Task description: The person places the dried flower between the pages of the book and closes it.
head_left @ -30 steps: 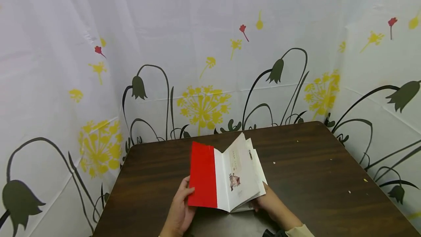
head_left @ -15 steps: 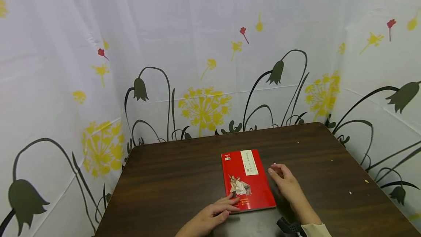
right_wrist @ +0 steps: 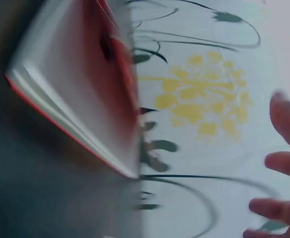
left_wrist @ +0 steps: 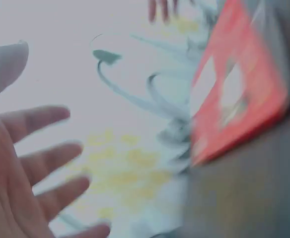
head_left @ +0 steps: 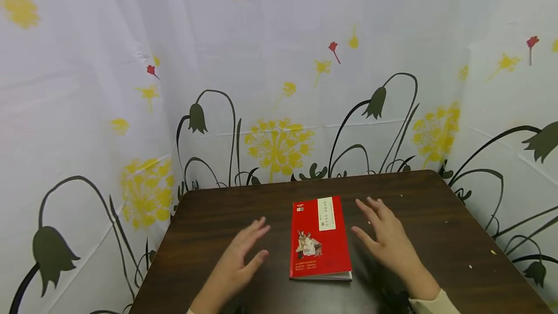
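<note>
A red paperback book (head_left: 320, 251) lies on the dark wooden table, with a pale title strip and a drawing of figures on its front cover. The cover stands slightly lifted, and pages show along the near edge and, in the right wrist view, along the side of the book (right_wrist: 75, 129). To its left my left hand (head_left: 237, 260) hovers with spread fingers, apart from the book. On the other side, my right hand (head_left: 388, 241) is likewise raised, fingers extended and holding nothing. Both wrist views show spread fingers with no object between them.
The brown table (head_left: 218, 222) reaches back to a white curtain (head_left: 279, 38) printed with yellow, red and dark green flowers. Several tiny pale scraps (head_left: 470, 266) lie on the table's right side.
One second ago both hands held the book open in the air. Then it lay closed, left fingers on its lower cover. Now the left hand has lifted away leftward, and both hands are off the book.
</note>
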A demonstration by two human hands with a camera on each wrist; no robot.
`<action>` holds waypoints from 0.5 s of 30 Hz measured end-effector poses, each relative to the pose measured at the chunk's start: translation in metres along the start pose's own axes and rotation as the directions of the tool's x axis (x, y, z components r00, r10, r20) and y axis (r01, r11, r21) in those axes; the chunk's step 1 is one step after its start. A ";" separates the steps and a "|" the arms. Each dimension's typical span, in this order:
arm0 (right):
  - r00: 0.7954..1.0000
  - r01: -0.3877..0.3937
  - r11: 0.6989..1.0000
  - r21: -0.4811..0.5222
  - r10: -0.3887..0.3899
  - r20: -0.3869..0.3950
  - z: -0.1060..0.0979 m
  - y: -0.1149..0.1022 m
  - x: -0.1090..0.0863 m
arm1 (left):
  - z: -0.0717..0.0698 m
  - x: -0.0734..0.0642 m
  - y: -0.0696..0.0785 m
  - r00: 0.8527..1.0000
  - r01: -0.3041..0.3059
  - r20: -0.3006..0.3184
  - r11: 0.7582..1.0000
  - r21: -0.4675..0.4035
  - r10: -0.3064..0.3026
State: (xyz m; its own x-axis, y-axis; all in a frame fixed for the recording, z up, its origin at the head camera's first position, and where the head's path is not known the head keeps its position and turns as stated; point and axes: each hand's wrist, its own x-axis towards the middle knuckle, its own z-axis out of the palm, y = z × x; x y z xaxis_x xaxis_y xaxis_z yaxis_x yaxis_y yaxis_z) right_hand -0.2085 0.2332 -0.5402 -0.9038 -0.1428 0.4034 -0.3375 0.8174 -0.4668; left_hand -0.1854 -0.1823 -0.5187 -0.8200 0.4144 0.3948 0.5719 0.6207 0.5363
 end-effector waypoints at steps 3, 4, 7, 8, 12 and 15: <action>0.992 0.042 0.984 -0.175 -0.020 0.123 -0.039 0.002 0.013 | -0.032 0.020 -0.007 0.997 -0.007 -0.068 0.966 0.257 0.025; 0.987 0.032 0.977 -0.213 0.003 0.163 -0.051 0.004 0.017 | -0.041 0.026 -0.009 0.997 0.009 -0.074 0.952 0.307 0.014; 0.975 -0.022 0.958 -0.284 0.084 0.208 -0.085 0.011 0.024 | -0.068 0.034 -0.018 0.996 0.080 -0.070 0.894 0.441 -0.055; 0.976 -0.043 0.955 -0.294 0.104 0.194 -0.095 0.015 0.026 | -0.076 0.034 -0.021 0.994 0.105 -0.070 0.871 0.480 -0.082; 0.981 -0.091 0.946 -0.311 0.139 0.136 -0.118 0.026 0.027 | -0.101 0.028 -0.032 0.980 0.187 -0.060 0.795 0.577 -0.188; 0.981 -0.095 0.943 -0.318 0.144 0.133 -0.122 0.029 0.025 | -0.107 0.025 -0.034 0.973 0.213 -0.052 0.789 0.577 -0.225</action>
